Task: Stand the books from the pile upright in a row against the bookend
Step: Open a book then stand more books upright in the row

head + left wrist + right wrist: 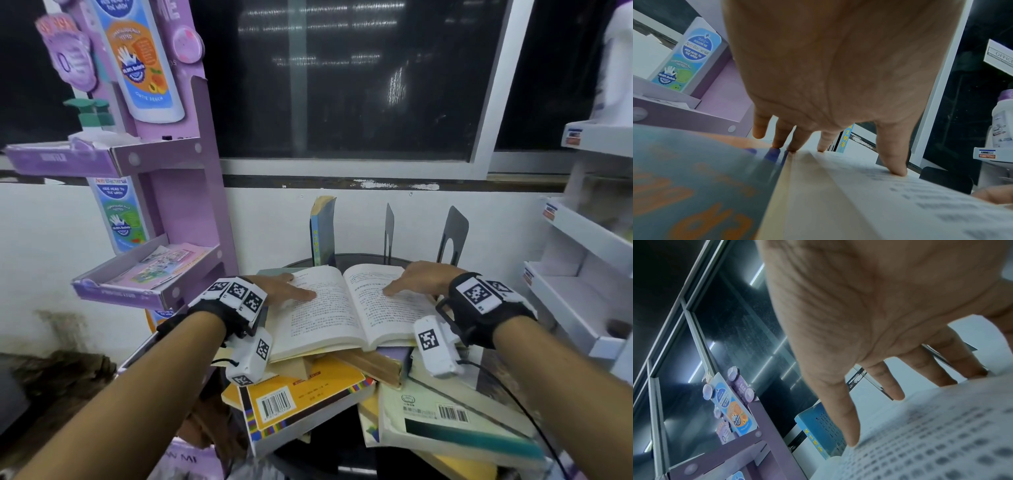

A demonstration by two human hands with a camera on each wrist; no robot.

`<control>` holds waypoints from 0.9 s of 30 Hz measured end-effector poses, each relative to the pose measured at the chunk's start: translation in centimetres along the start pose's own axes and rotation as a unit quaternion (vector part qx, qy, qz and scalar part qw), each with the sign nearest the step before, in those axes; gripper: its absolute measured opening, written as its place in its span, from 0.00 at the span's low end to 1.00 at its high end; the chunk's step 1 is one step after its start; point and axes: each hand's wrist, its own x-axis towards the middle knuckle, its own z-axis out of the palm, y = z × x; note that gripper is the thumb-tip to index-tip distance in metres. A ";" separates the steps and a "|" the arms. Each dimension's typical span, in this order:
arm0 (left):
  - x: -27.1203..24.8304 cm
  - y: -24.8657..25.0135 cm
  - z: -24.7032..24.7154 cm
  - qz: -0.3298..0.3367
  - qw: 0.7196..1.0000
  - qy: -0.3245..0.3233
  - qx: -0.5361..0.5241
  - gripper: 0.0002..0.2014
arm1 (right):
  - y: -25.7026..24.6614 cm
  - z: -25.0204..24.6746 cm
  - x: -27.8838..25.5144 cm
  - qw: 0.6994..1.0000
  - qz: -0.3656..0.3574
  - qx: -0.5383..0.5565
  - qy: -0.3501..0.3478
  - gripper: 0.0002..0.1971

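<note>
An open book lies face up on top of a messy pile on a dark round table. My left hand rests flat on its left page, fingers straight, thumb tip on the print. My right hand lies flat on the right page in the same way. Behind the open book a blue book stands upright. Two dark metal bookends stand to its right, apart from it. Lower in the pile lie a yellow book and a pale green book.
A purple cardboard display stand with shelves rises close on the left. White shelving stands on the right. A white wall and dark window lie just behind the table. A grey-and-orange cover sits beside the open book's left edge.
</note>
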 end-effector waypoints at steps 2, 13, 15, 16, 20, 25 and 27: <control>0.3 -0.1 0.0 0.003 1.000 -0.004 -0.017 0.45 | 0.0 0.1 0.3 1.000 0.005 0.012 0.001 0.34; 1.0 -0.3 -0.2 0.013 1.000 0.007 0.000 0.46 | 0.7 -0.4 0.3 0.995 0.020 0.078 0.055 0.19; 0.7 -0.3 -0.2 0.013 1.000 0.003 0.001 0.46 | 0.5 -0.9 0.0 0.992 0.019 0.095 0.085 0.20; 0.6 -0.3 -0.2 0.013 1.000 0.005 0.005 0.45 | 0.4 -1.2 -0.1 0.989 0.019 0.109 0.100 0.25; 0.3 -0.3 -0.2 0.022 1.000 0.006 0.019 0.48 | 0.0 -2.0 -0.5 0.979 0.001 0.151 0.137 0.30; -0.4 -0.3 -0.2 0.037 0.999 -0.001 0.012 0.51 | -0.7 -2.4 -0.6 0.958 -0.050 0.217 0.179 0.29; -0.5 -0.5 -0.2 0.048 0.999 0.002 -0.004 0.53 | -1.1 -2.7 -0.9 0.951 -0.067 0.233 0.190 0.29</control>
